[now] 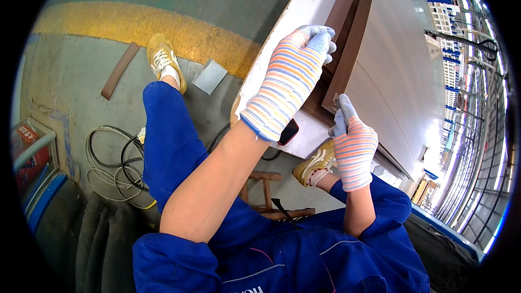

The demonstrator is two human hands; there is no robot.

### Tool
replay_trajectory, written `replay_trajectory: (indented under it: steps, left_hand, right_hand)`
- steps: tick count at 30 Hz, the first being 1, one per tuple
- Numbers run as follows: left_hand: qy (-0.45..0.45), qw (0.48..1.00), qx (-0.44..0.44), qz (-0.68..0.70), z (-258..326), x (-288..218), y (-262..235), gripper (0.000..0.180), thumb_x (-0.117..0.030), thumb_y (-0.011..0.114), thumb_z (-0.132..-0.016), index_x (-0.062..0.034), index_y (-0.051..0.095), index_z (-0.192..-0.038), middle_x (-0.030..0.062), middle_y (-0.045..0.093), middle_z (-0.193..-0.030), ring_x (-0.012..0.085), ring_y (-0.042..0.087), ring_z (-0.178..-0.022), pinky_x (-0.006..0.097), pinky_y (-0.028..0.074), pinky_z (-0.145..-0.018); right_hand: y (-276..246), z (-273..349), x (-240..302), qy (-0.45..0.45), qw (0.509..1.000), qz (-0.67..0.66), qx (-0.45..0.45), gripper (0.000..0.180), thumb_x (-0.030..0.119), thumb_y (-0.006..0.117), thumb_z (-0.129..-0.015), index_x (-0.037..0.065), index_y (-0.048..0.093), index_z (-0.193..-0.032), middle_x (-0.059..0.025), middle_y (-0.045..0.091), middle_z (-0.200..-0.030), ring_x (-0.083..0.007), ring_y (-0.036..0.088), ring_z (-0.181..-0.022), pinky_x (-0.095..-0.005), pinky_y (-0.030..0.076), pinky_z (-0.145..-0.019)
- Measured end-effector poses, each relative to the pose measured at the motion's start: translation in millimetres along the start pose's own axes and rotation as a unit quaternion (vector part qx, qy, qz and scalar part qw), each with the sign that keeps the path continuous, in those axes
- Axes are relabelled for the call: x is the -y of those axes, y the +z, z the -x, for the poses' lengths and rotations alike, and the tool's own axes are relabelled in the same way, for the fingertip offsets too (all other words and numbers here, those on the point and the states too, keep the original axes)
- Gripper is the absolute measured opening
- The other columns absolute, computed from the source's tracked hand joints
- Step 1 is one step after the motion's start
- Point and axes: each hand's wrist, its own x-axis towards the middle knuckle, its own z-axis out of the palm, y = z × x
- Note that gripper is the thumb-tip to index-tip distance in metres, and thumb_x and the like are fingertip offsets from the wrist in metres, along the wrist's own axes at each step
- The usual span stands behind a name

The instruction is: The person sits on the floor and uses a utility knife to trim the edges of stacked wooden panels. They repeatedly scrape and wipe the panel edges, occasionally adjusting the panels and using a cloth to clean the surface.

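Both my hands wear knit gloves with orange and blue stripes and greyish-blue fingers. My left hand (296,73) is closed at the left edge of the long brown strips, fingertips curled together; whatever may be between them is hidden. My right hand (354,144) is at the near end of a long brown strip (355,38), its fingers pinched at that end corner. Another brown strip (343,4) runs alongside, with a dark gap between the two. They lie on a white work surface (290,27). A dark phone-like object (288,132) lies below my left wrist.
A large grey panel (396,59) stretches along the right. On the floor are a short brown strip (120,70), a small grey plate (210,76) and coiled cables (111,171). A wooden stool-like frame (266,192) stands between my legs. Racks (450,49) line the far right.
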Motion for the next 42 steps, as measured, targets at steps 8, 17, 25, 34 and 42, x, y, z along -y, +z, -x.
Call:
replay_trajectory:
  steps: [8, 17, 25, 34, 42]
  left_hand:
    - [0.007, 0.999, -0.002, 0.050, -1.2, 3.1, -0.9, 0.025, -0.024, 0.054, -0.094, -0.0038, 0.061, -0.107, 0.0037, 0.064, -0.086, 0.0080, 0.057, -0.073, 0.022, 0.049, -0.061]
    - [-0.007, 0.999, -0.013, 0.045, -3.9, 4.8, -2.5, 0.028, -0.026, 0.054, -0.093, -0.0031, 0.060, -0.108, 0.0050, 0.064, -0.087, 0.0092, 0.057, -0.073, 0.022, 0.050, -0.064]
    - [-0.004, 0.999, -0.011, 0.033, 2.8, -0.6, 1.0, 0.028, -0.025, 0.054, -0.093, -0.0011, 0.061, -0.104, 0.0043, 0.064, -0.085, 0.0085, 0.054, -0.070, 0.022, 0.047, -0.063]
    - [0.012, 0.999, 0.000, 0.040, -0.2, 3.9, -2.5, 0.028, -0.024, 0.055, -0.093, -0.0006, 0.061, -0.108, 0.0073, 0.064, -0.091, 0.0125, 0.060, -0.079, 0.024, 0.050, -0.072]
    - [0.022, 1.000, 0.004, -0.002, -2.9, 10.5, -2.9, 0.026, -0.027, 0.054, -0.094, -0.0031, 0.062, -0.102, 0.0040, 0.063, -0.083, 0.0086, 0.054, -0.069, 0.022, 0.049, -0.062]
  right_hand:
    - [-15.5, -19.9, 2.5, 0.048, 0.980, -0.156, 0.114, 0.028, 0.012, 0.057, -0.088, 0.009, 0.063, -0.116, -0.0124, 0.063, -0.066, -0.0200, 0.064, -0.056, -0.0292, 0.051, -0.057]
    - [-20.8, -36.0, -4.2, -0.016, 0.977, -0.123, 0.172, 0.028, 0.012, 0.059, -0.084, 0.006, 0.064, -0.111, -0.0189, 0.066, -0.080, -0.0315, 0.065, -0.073, -0.0332, 0.052, -0.069]
    - [-47.7, -12.8, 1.6, 0.037, 0.938, -0.261, 0.224, 0.025, 0.012, 0.054, -0.091, 0.003, 0.063, -0.112, -0.0111, 0.065, -0.074, -0.0136, 0.058, -0.050, -0.0266, 0.048, -0.051]
    - [-50.9, -19.1, -12.8, 0.095, 0.935, -0.308, 0.148, 0.032, 0.017, 0.053, -0.094, 0.004, 0.058, -0.123, -0.0045, 0.058, -0.064, -0.0075, 0.052, -0.049, -0.0216, 0.042, -0.047]
    - [-36.6, -19.3, -7.2, 0.063, 0.965, -0.213, 0.141, 0.029, 0.014, 0.055, -0.092, 0.005, 0.061, -0.118, -0.0102, 0.063, -0.070, -0.0134, 0.059, -0.054, -0.0258, 0.049, -0.055]
